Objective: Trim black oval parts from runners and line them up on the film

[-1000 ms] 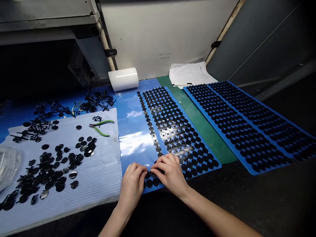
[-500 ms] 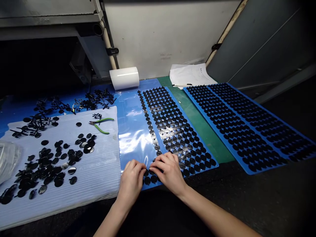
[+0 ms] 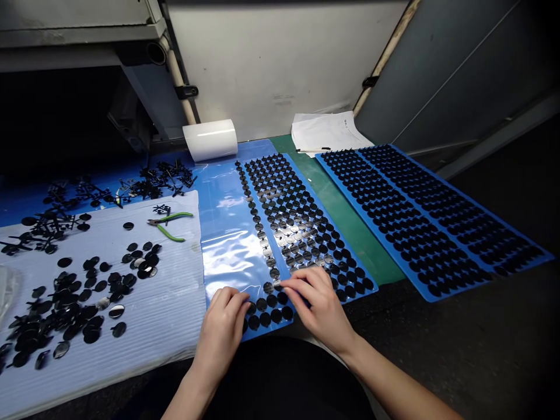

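Rows of round black discs (image 3: 265,319) lie on a blue sheet (image 3: 223,256) in front of me. My right hand (image 3: 317,300) is closed in a pinch on a shiny black disc (image 3: 277,284), at the near end of a column. My left hand (image 3: 223,324) is closed too, thumb against fingers, at the left end of the near rows. Whatever its fingertips hold, if anything, is hidden. Many loose black discs (image 3: 91,335), some with small stems, are piled on a white ribbed pad (image 3: 161,315) to my left.
Green-handled cutters (image 3: 170,224) rest on the pad, with black plastic sprues (image 3: 153,184) behind. A white roll (image 3: 210,140) and papers (image 3: 328,131) stand at the back wall. Another blue sheet (image 3: 420,289) full of discs lies right, past a green mat (image 3: 336,207).
My hands have moved apart: the right went up and right along the column, and the left shifted slightly left. More discs of the near rows show between them. The view has turned slightly.
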Tool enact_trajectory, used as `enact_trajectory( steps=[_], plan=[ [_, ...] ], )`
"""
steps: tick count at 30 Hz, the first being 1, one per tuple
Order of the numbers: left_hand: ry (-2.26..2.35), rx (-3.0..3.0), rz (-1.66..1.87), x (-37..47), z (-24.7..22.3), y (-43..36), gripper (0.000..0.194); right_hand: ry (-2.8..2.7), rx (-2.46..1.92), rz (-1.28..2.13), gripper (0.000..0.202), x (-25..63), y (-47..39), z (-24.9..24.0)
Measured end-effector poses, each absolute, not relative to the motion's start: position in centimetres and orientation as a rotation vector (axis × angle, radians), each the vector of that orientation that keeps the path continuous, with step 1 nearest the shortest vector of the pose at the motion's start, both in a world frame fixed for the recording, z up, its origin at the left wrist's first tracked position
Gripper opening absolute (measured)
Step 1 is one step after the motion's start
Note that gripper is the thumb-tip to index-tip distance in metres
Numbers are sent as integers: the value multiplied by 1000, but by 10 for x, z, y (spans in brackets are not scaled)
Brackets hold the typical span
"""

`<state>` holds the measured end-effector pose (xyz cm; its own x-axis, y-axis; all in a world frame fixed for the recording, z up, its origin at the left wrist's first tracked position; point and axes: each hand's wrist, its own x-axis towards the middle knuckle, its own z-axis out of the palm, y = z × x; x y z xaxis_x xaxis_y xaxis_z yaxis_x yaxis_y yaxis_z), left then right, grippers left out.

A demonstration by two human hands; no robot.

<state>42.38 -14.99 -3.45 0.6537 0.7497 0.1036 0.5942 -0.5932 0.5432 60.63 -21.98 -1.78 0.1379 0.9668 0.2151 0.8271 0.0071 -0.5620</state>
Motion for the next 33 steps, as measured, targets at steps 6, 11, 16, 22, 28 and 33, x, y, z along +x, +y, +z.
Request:
enact_trajectory(
  steps=[6,11,16,22,28,33],
  plan=[
    [890,2560,495,429,-36,-156,22,-2019,-1785,362,23,606,-239,-17],
    [783,2728,522,431,-43,-162,25,-2072,-1822,389,25,600,-237,-20],
    [682,2882,573,430,-48,-162,28,-2072,-1826,387,25,601,-236,-21],
    [582,2989,608,432,-49,-159,24,-2077,-1853,402,25,602,-235,-22],
    [575,3027,654,436,-48,-156,21,-2117,-1840,370,27,604,-232,-23],
    [543,3066,654,437,-46,-156,21,-2134,-1827,378,28,606,-231,-22]
  ],
)
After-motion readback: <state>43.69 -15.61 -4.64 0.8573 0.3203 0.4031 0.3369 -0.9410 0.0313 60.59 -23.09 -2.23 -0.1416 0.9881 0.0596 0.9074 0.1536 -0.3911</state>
